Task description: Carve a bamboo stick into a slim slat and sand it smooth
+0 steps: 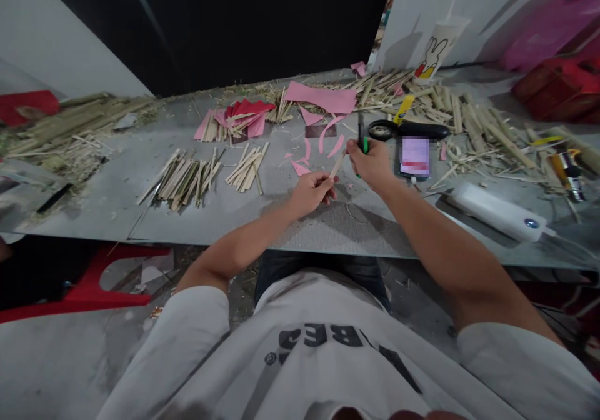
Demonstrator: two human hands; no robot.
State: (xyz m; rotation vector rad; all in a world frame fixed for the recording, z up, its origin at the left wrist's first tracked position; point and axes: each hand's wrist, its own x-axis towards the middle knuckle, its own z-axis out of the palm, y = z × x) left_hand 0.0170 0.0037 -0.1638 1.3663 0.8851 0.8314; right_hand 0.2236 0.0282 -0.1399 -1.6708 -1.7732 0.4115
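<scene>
My left hand (313,194) pinches the lower end of a thin bamboo strip (336,165) over the table's front middle. The strip slants up to the right, and its upper end meets the fingertips of my right hand (375,162). Closed in that right hand is a narrow green-and-black tool (360,126), which looks like a knife; its dark end points away from me and the palm hides most of it. Cut pieces of pink paper (324,134) lie just beyond my hands. To the left are a small pile of pale strips (247,167) and a bigger pile (185,179).
Red and pink paper (244,117) covers more strips at the back. A black-handled magnifying glass (382,130), a phone (415,157) and a white power bank-like block (499,210) lie right. Bamboo scraps (478,126) and a paper cup (440,48) stand behind them.
</scene>
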